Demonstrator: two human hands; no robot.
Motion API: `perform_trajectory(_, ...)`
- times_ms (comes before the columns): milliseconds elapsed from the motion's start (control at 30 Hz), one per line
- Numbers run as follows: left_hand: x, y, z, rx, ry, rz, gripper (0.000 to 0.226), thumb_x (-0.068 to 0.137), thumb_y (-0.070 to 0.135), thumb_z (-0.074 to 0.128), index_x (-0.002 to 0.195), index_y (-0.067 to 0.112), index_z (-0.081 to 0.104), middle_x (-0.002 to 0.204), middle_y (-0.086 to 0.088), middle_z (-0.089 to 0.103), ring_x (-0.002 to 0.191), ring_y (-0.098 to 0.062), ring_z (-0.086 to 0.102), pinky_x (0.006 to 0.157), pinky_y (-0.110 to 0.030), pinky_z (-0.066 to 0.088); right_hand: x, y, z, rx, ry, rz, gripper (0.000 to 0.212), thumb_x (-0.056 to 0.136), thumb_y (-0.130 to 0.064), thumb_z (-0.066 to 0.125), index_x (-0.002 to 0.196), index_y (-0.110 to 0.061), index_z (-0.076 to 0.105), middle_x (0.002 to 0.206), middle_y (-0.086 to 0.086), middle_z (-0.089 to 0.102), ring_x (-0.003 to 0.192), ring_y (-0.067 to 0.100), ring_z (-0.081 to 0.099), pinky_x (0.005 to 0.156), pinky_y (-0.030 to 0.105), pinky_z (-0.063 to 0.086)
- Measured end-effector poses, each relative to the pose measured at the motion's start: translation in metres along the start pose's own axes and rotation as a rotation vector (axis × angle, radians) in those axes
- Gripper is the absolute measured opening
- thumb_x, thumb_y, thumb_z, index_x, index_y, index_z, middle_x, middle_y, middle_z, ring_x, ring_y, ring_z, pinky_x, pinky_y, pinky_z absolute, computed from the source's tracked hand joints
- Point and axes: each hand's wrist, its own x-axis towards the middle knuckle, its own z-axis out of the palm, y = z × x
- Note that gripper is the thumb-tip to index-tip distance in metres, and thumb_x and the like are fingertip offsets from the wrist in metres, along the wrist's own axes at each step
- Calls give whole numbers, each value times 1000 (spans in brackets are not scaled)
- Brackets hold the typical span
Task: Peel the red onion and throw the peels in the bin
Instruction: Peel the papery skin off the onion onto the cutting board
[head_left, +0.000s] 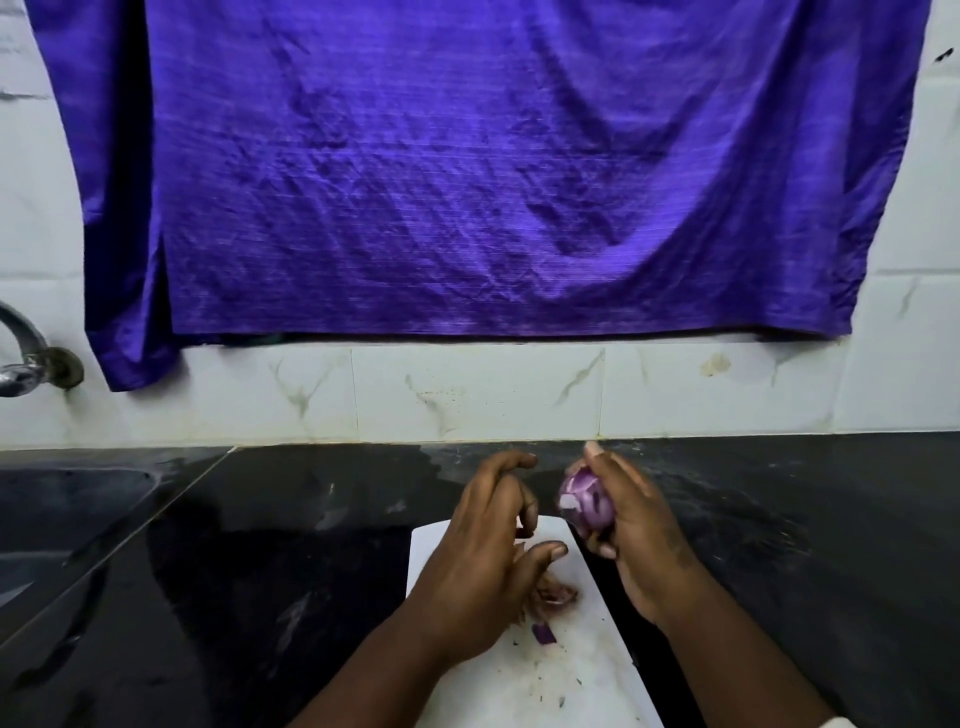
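The red onion (584, 501) is sitting in the right hand (631, 530), whose fingers are curling round its far side while the thumb is pressing it from below; its glossy purple flesh is showing with a pale flap of skin hanging at its left edge, and it is being held in the air above the black counter (260, 571), just beside the right edge of the white cutting board (587, 670). The left hand (483, 561) is hovering over the board with its fingers loosely bent and the thumb standing apart from them, gripping nothing that can be seen. Under that hand a small heap of brownish-pink onion peels (553, 595) is lying on the board, and a short purple onion scrap (544, 633) is lying just below the heap among dark specks. To the far left a dark sink basin (67, 504) is lying sunk into the counter, too shadowed to tell what it is holding, with a metal tap (26, 358) jutting from the marbled tile wall (467, 395) above it. A large purple cloth (467, 171) is hanging over most of that wall
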Motion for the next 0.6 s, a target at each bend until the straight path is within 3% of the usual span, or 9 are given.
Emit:
perform_trajectory(67, 0, -1, 1, 2, 35, 8, 34, 98, 47, 66, 123, 33, 46, 157, 25, 22, 140, -1, 38, 87, -9, 49, -2, 1, 1, -3, -33, -1, 43, 88, -55, 63, 92, -13, 63, 69, 6, 66, 48, 11, 52, 42, 21, 29)
perform_trajectory(167, -1, -2, 4, 36, 47, 32, 58, 95, 52, 68, 146, 40, 42, 161, 22, 23, 147, -8, 36, 104, -27, 53, -8, 3, 8, -42, -124, 41, 52, 92, -60, 57, 106, -10, 67, 83, 10, 77, 65, 20, 67, 49, 24, 38)
perform_trajectory(233, 0, 1, 3, 64, 78, 42, 52, 94, 51, 69, 141, 43, 48, 160, 23, 28, 146, -11, 40, 106, -39, 53, -9, 5, 11, -16, -165, 76, 54, 94, -60, 55, 113, -12, 69, 101, 14, 80, 89, 30, 77, 60, 30, 52)
perform_trajectory(300, 2, 1, 2, 69, 128, 43, 43, 92, 48, 72, 131, 40, 56, 157, 22, 34, 142, -12, 46, 103, -44, 54, -9, 4, 11, 14, -198, 78, 55, 96, -60, 52, 116, -11, 68, 108, 17, 79, 97, 32, 77, 68, 35, 54)
perform_trajectory(400, 2, 0, 2, 44, 173, 26, 37, 89, 42, 78, 120, 35, 59, 153, 23, 38, 134, -12, 53, 99, -45, 56, -10, 2, 13, 21, -208, 65, 57, 96, -63, 49, 115, -12, 67, 102, 17, 78, 79, 21, 70, 64, 34, 45)
perform_trajectory(500, 3, -1, 3, 40, 195, 11, 36, 87, 39, 82, 113, 34, 59, 150, 26, 38, 128, -1, 54, 97, -41, 56, -12, -1, 13, -17, -196, 44, 56, 92, -65, 49, 112, -14, 64, 93, 12, 76, 64, 9, 62, 54, 26, 39)
perform_trajectory(600, 3, -1, 4, 21, 167, 0, 36, 88, 40, 80, 112, 35, 54, 152, 27, 32, 130, 0, 51, 96, -32, 57, -12, -2, 13, -79, -175, 14, 57, 88, -67, 51, 111, -16, 65, 91, 14, 75, 64, 8, 61, 50, 20, 38)
